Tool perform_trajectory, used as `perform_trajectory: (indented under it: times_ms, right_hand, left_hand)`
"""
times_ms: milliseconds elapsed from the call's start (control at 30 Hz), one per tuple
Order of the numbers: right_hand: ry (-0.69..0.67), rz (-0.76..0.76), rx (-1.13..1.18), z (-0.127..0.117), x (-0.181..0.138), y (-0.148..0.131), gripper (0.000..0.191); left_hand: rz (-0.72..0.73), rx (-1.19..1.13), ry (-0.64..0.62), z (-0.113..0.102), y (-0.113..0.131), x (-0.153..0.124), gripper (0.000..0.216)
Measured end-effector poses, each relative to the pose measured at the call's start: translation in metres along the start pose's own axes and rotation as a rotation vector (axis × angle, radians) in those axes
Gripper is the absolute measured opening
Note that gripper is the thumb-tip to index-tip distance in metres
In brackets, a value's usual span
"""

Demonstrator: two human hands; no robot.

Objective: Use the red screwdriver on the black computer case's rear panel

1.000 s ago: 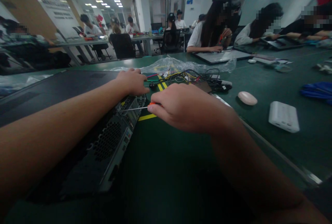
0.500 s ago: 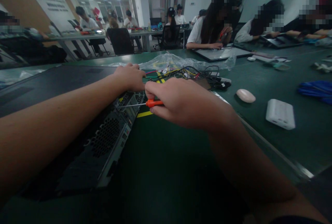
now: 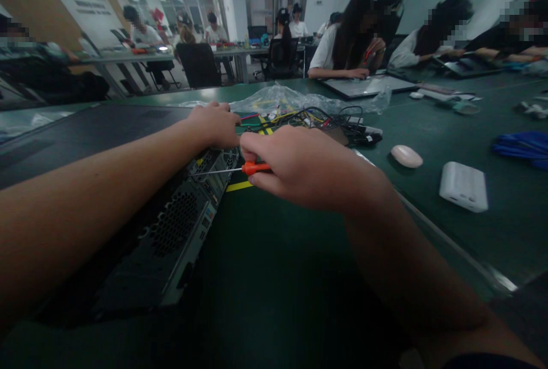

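Note:
A black computer case (image 3: pixel 107 146) lies flat on the green table (image 3: pixel 278 278), its perforated rear panel (image 3: pixel 180 226) facing me. My right hand (image 3: pixel 303 166) is closed on an orange-handled screwdriver (image 3: pixel 252 168). The thin metal shaft points left, with its tip at the upper part of the rear panel. My left hand (image 3: pixel 214 124) rests on the far top corner of the case, fingers curled over its edge.
Behind my hands lie tangled coloured wires (image 3: pixel 308 121) and a clear plastic bag (image 3: pixel 295 98). A pink oval object (image 3: pixel 406 155) and a white box (image 3: pixel 463 186) sit to the right, blue material (image 3: pixel 522 147) at the far right. Other people work at the table's far side.
My right hand has shifted slightly up and left, and more of the orange handle shows between its fingers. The left hand stays on the case.

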State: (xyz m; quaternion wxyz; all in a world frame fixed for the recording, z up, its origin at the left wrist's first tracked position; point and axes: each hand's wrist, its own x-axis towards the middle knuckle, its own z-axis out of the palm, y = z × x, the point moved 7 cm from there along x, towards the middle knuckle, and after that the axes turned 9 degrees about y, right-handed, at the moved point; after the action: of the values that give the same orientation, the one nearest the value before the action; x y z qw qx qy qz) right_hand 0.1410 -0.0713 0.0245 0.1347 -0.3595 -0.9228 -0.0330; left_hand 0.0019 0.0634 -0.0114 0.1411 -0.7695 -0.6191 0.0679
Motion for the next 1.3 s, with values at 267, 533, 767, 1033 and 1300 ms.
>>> perform_trajectory:
  times_ms: [267,533,767,1033,1300]
  right_hand:
    - [-0.004,-0.012,0.003,-0.0001,-0.0006,-0.0003,0.021]
    - [-0.028,0.007,-0.027,0.0006,-0.0021,-0.0007,0.021]
    - [-0.035,0.016,-0.059,0.0,-0.0013,-0.001,0.019]
    - [-0.01,-0.009,-0.03,0.0002,-0.001,-0.0019,0.022]
    - [-0.027,0.004,-0.041,0.0006,-0.0008,-0.0018,0.021]
  left_hand:
    - [-0.003,-0.017,0.029,0.0028,-0.0011,0.0021,0.076]
    - [-0.022,-0.034,0.031,0.0035,-0.0014,0.0016,0.075]
    - [-0.022,-0.03,0.032,0.0048,-0.0022,0.0031,0.077]
    - [-0.02,-0.058,0.045,0.006,-0.0036,0.0046,0.081]
    - [-0.015,-0.052,0.051,0.0082,-0.0056,0.0073,0.082]
